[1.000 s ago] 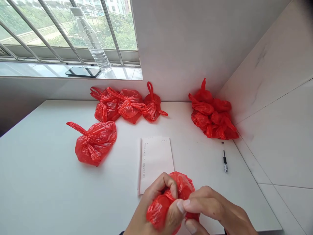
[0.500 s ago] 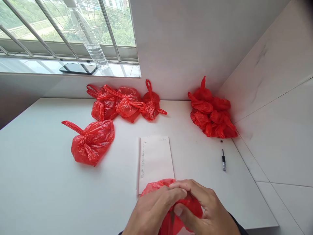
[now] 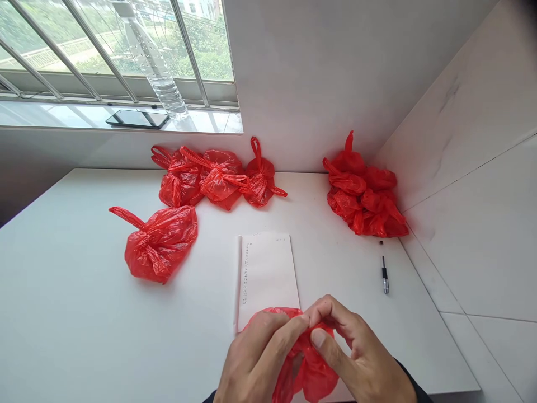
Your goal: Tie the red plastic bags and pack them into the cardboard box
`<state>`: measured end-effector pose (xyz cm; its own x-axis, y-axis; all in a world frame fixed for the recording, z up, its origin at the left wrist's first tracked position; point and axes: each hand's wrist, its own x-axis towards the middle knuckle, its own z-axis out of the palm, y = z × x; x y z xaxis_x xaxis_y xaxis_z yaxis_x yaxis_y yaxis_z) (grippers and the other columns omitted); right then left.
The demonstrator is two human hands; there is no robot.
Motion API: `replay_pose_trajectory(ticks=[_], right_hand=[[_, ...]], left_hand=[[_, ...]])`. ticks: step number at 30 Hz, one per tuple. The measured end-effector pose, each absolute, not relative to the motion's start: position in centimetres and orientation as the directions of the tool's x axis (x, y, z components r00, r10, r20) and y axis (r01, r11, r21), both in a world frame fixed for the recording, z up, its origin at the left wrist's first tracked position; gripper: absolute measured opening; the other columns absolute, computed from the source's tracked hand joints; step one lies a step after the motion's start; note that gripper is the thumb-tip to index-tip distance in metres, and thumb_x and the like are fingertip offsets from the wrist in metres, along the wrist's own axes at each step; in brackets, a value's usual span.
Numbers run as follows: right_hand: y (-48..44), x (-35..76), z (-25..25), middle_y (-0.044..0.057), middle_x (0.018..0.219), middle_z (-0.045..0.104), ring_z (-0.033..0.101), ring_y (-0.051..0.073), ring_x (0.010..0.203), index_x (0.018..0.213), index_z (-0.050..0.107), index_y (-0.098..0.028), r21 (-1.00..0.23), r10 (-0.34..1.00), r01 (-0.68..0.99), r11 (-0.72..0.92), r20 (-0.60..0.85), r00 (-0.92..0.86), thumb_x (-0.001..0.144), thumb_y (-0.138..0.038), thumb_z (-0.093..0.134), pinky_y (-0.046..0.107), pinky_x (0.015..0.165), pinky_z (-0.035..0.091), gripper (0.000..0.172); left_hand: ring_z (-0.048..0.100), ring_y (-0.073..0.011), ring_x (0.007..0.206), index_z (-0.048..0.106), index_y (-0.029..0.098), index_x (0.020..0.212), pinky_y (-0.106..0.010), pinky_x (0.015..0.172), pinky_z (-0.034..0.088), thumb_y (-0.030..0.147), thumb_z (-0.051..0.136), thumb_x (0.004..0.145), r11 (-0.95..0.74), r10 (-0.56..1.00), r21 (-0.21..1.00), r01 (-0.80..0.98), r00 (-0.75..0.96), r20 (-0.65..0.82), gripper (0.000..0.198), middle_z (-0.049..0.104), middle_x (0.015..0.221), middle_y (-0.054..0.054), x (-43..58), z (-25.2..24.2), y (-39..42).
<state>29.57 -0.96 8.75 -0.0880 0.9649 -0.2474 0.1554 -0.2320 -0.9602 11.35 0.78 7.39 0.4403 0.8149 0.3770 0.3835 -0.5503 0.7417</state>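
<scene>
Close in front of me, at the table's near edge, a red plastic bag (image 3: 316,369) is gripped between both hands. My left hand (image 3: 260,355) curls over its left side, fingers bent and its fingertips partly hidden. My right hand (image 3: 352,347) pinches the bag's upper part with thumb and index finger, meeting the left fingertips. Behind the bag lies an open notebook (image 3: 268,274), its lower end covered by the bag and hands. A column of handwritten figures runs down the page's left side.
A knotted red bag (image 3: 161,246) lies at the left; several more tied bags (image 3: 222,176) rest along the wall. A heap of red bags (image 3: 364,196) fills the right corner. Nearby are a pen (image 3: 385,280) and its small black cap (image 3: 381,243). The sill holds a phone (image 3: 137,118) and water bottle (image 3: 165,92).
My fingers have shifted on the bag, drawing together at its top. The right fingers have bent into a tighter pinch, and the bag's front has bunched up.
</scene>
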Motion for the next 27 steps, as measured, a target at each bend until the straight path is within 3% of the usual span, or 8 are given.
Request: replay_pose_trajectory(ticks=[4, 7, 11, 14, 17, 22, 24, 27], right_hand=[[-0.8, 30.1, 8.4, -0.002, 0.074, 0.055, 0.050, 0.014, 0.067, 0.085, 0.054, -0.022, -0.964, 0.963, 0.091, -0.250, -0.257, -0.085, 0.095, -0.055, 0.052, 0.025, 0.065, 0.044, 0.034], [-0.8, 30.6, 8.2, -0.001, 0.077, 0.055, 0.052, 0.015, 0.073, 0.084, 0.056, -0.022, -0.964, 0.969, 0.122, -0.235, -0.242, -0.043, 0.094, -0.053, 0.055, 0.026, 0.070, 0.044, 0.032], [-0.7, 31.2, 7.7, -0.001, 0.078, 0.055, 0.051, 0.015, 0.072, 0.082, 0.057, -0.022, -0.959, 0.971, 0.162, -0.234, -0.238, -0.001, 0.095, -0.052, 0.055, 0.027, 0.069, 0.043, 0.033], [-0.7, 31.6, 7.5, -0.002, 0.075, 0.052, 0.048, 0.015, 0.070, 0.079, 0.056, -0.022, -0.950, 0.964, 0.168, -0.265, -0.257, 0.065, 0.094, -0.053, 0.056, 0.026, 0.066, 0.040, 0.034], [-0.6, 31.8, 7.5, -0.003, 0.072, 0.050, 0.046, 0.014, 0.069, 0.078, 0.056, -0.022, -0.953, 0.957, 0.102, -0.286, -0.279, 0.082, 0.093, -0.054, 0.059, 0.026, 0.065, 0.039, 0.035], [-0.2, 31.1, 8.1, 0.000, 0.078, 0.058, 0.054, 0.015, 0.072, 0.097, 0.063, -0.022, -0.919, 0.929, -0.151, -0.365, -0.347, -0.131, 0.090, -0.056, 0.062, 0.026, 0.069, 0.045, 0.035], [0.0, 30.6, 8.4, 0.002, 0.086, 0.062, 0.058, 0.017, 0.080, 0.103, 0.066, -0.021, -0.913, 0.918, -0.162, -0.375, -0.340, -0.205, 0.092, -0.054, 0.061, 0.028, 0.074, 0.047, 0.035], [0.1, 30.4, 8.2, 0.000, 0.077, 0.056, 0.052, 0.014, 0.072, 0.090, 0.066, -0.020, -0.944, 0.941, -0.092, -0.316, -0.299, -0.160, 0.097, -0.052, 0.053, 0.026, 0.069, 0.043, 0.036]], left_hand=[[0.056, -0.0204, 0.107, 0.041, 0.016, 0.150, -0.031, 0.092, 0.051, 0.010, 0.052, 0.095, -0.649, 0.747, 0.615, 0.448, 0.526, 0.406, 0.056, 0.062, 0.114, -0.012, 10.9, 7.1, 1.3], [0.045, -0.0263, 0.127, 0.043, 0.017, 0.150, -0.037, 0.105, 0.043, 0.013, 0.050, 0.097, -0.659, 0.751, 0.534, 0.530, 0.498, 0.433, 0.053, 0.054, 0.128, -0.014, 10.5, 6.6, 1.0], [0.034, -0.0321, 0.138, 0.045, 0.020, 0.149, -0.044, 0.110, 0.037, 0.013, 0.045, 0.099, -0.630, 0.776, 0.490, 0.602, 0.464, 0.428, 0.050, 0.044, 0.145, -0.013, 9.2, 5.7, 0.6], [0.038, -0.0317, 0.135, 0.044, 0.020, 0.149, -0.045, 0.106, 0.040, 0.011, 0.044, 0.099, -0.617, 0.786, 0.486, 0.619, 0.458, 0.415, 0.051, 0.045, 0.145, -0.014, 7.7, 5.1, 0.5], [0.047, -0.0279, 0.121, 0.048, 0.020, 0.147, -0.040, 0.095, 0.047, 0.011, 0.052, 0.095, -0.627, 0.779, 0.488, 0.608, 0.473, 0.411, 0.052, 0.055, 0.131, -0.013, 6.7, 4.7, 0.6], [0.052, -0.0201, 0.093, 0.056, 0.016, 0.138, -0.032, 0.076, 0.051, 0.005, 0.058, 0.091, -0.619, 0.783, 0.607, 0.499, 0.447, 0.432, 0.048, 0.061, 0.104, -0.011, 7.3, 5.0, 0.3], [0.053, -0.0195, 0.088, 0.058, 0.016, 0.134, -0.033, 0.073, 0.050, 0.004, 0.059, 0.090, -0.610, 0.787, 0.643, 0.463, 0.446, 0.426, 0.045, 0.062, 0.100, -0.010, 7.9, 5.2, 0.2], [0.053, -0.0190, 0.083, 0.061, 0.015, 0.123, -0.033, 0.068, 0.049, 0.001, 0.058, 0.089, -0.601, 0.796, 0.654, 0.460, 0.413, 0.442, 0.037, 0.063, 0.093, -0.010, 8.2, 5.3, 0.1]])
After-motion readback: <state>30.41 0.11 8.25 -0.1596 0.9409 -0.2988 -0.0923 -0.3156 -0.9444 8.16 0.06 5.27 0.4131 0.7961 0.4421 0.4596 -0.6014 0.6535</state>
